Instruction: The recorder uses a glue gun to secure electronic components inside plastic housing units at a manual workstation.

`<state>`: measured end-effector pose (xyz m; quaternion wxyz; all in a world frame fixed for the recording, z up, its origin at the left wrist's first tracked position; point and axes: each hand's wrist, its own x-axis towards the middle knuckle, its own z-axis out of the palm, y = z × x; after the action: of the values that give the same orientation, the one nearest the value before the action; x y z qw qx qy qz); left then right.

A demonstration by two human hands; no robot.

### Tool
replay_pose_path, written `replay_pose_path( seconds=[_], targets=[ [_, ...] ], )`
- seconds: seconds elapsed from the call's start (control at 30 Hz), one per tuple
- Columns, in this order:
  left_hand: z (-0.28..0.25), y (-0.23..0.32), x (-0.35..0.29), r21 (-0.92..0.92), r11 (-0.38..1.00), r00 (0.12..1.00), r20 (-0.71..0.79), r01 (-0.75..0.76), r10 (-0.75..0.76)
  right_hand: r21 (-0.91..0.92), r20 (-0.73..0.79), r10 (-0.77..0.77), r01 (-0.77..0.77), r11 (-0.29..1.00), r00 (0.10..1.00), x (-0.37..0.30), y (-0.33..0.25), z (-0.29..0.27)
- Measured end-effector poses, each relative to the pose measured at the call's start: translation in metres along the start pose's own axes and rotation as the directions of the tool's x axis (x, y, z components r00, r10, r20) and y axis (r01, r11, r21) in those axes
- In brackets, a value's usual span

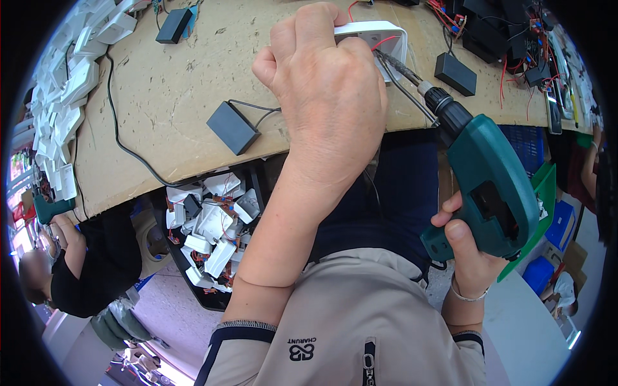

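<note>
My left hand (328,96) is closed at the table's near side, its fingers curled round the edge of a white plastic housing (393,32). A red wire (385,42) shows inside the housing, and part of it is hidden behind my hand. In my right hand (473,248) is a green soldering gun (492,174), gripped by its handle. The gun's dark tip and a thin metal tube beside it point up and left into the housing's opening. Whether the tip touches anything inside, I cannot tell.
Black boxes with leads lie on the cardboard-topped table (174,83), one box (235,127) left of my hand, another (456,74) right. White housings (71,83) pile up at far left. A black crate (215,302) of white parts stands below. Another person (71,238) works at left.
</note>
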<state>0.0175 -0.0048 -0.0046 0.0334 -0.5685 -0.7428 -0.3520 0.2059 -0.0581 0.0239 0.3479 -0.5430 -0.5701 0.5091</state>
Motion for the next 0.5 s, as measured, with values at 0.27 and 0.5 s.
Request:
replay_pose_path(
  seconds=[0.27, 0.5],
  targets=[
    [0.0012, 0.0006, -0.0006, -0.004, 1.000, 1.000, -0.005, 0.000, 0.000, 0.026, 0.005, -0.018, 0.018, 0.999, 1.000, -0.0029, 0.0045, -0.0013],
    [0.0003, 0.0000, -0.0005, -0.002, 1.000, 1.000, -0.012, 0.002, -0.002, 0.059, 0.002, -0.019, 0.019, 0.998, 1.000, -0.0033, 0.0031, 0.0016]
  ],
)
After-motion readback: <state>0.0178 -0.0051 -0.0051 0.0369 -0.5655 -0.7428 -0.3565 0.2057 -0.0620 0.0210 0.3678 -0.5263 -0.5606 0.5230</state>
